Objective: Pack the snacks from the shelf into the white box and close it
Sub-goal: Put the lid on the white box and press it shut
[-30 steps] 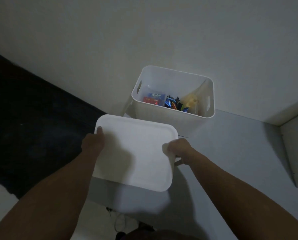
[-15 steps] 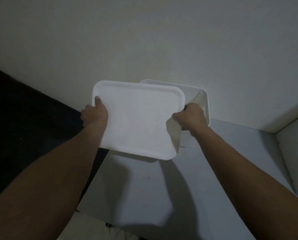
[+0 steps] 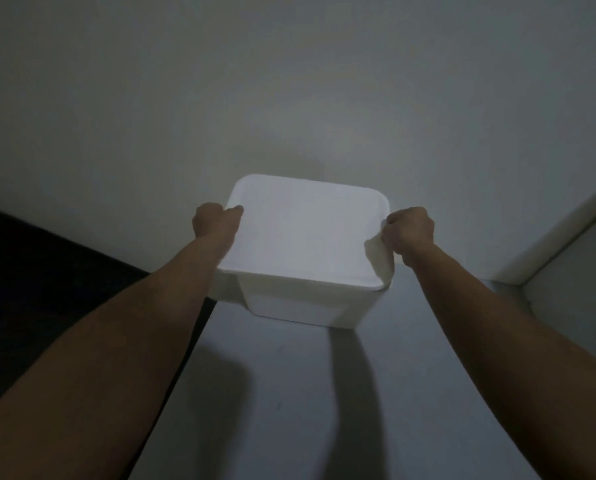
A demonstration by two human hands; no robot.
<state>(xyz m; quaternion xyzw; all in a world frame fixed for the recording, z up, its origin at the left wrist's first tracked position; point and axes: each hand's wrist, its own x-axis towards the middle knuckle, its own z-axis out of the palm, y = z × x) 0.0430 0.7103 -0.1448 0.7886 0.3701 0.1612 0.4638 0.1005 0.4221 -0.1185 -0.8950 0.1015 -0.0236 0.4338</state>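
The closing step is in hand; the left hand (image 3: 216, 220) and right hand (image 3: 407, 230) grip the lid (image 3: 303, 237) over the white box (image 3: 307, 303). Next, it seems, press the edges evenly down, then release.

A white lid (image 3: 307, 233) lies across the top of the white box (image 3: 307, 303), which stands on a pale grey worktop (image 3: 289, 410) against the wall (image 3: 289, 81). The left hand (image 3: 213, 221) grips the lid's left edge, the right hand (image 3: 409, 230) its right edge, fingers curled.
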